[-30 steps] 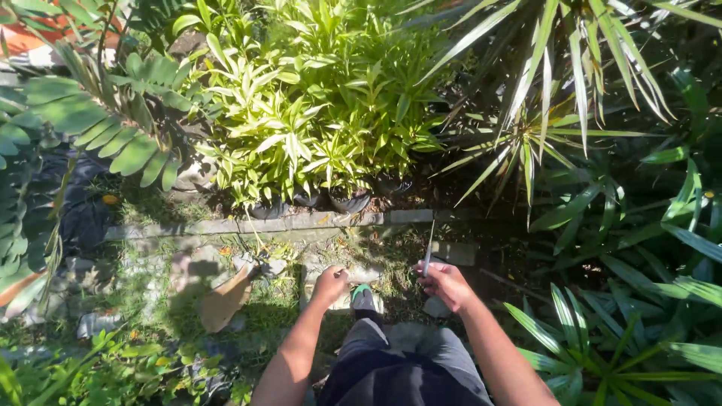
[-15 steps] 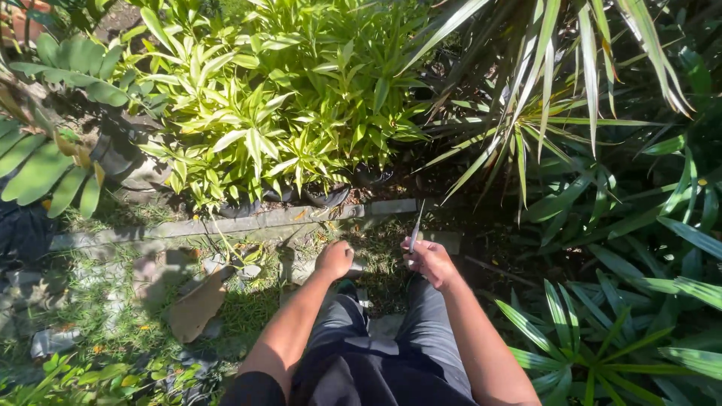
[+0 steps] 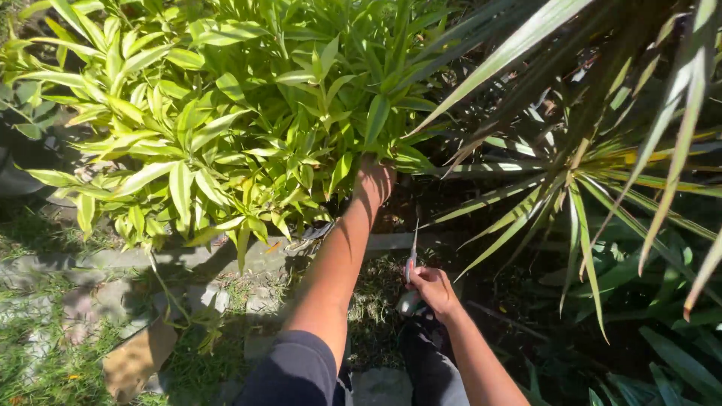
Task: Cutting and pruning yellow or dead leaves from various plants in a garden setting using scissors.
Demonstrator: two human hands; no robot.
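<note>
While left hand (image 3: 374,180) is pushed among yellow-green leafy shrub (image 3: 226,113), grip unclear; white-handled shears (image 3: 411,282) clasped in right hand (image 3: 432,289); blades best kept low, pointed away.

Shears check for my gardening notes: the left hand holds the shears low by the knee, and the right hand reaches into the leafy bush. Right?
Not quite: the hands are swapped. In the head view the right hand holds the shears low by the knee, and the left hand reaches into the leafy bush.

Stone edging (image 3: 226,259), patchy grass (image 3: 45,368), brown dry leaf (image 3: 139,359)
</note>
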